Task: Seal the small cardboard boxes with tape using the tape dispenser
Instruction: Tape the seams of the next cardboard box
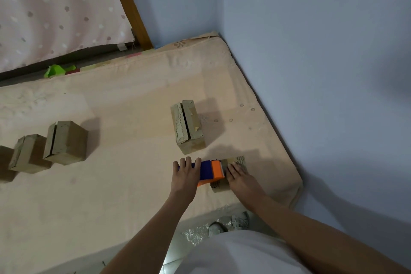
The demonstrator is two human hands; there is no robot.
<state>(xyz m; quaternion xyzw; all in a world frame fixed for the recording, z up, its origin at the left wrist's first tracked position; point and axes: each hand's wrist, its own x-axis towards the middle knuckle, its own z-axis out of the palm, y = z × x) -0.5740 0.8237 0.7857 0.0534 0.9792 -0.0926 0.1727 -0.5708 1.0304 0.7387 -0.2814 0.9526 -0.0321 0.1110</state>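
Note:
A blue and orange tape dispenser [211,170] lies against a small cardboard box [235,162] near the mattress's right front corner. My left hand [185,173] grips the dispenser's blue end, fingers curled over its top. My right hand [239,177] lies flat on top of that box, fingers straight, covering most of it. Another small cardboard box [189,127] stands just behind, its top flaps parted by a slit and strips of tape on it. On the left, three more boxes stand in a row: [66,142], [29,153] and one cut off by the frame edge [5,163].
All boxes rest on a peach mattress [124,100] laid on the floor, its right edge along a blue wall [322,62]. A green scrap [56,70] lies at the far edge, below a dotted pink cloth [55,11] and a wooden post [131,6]. My sandalled foot [229,224] stands on tiles.

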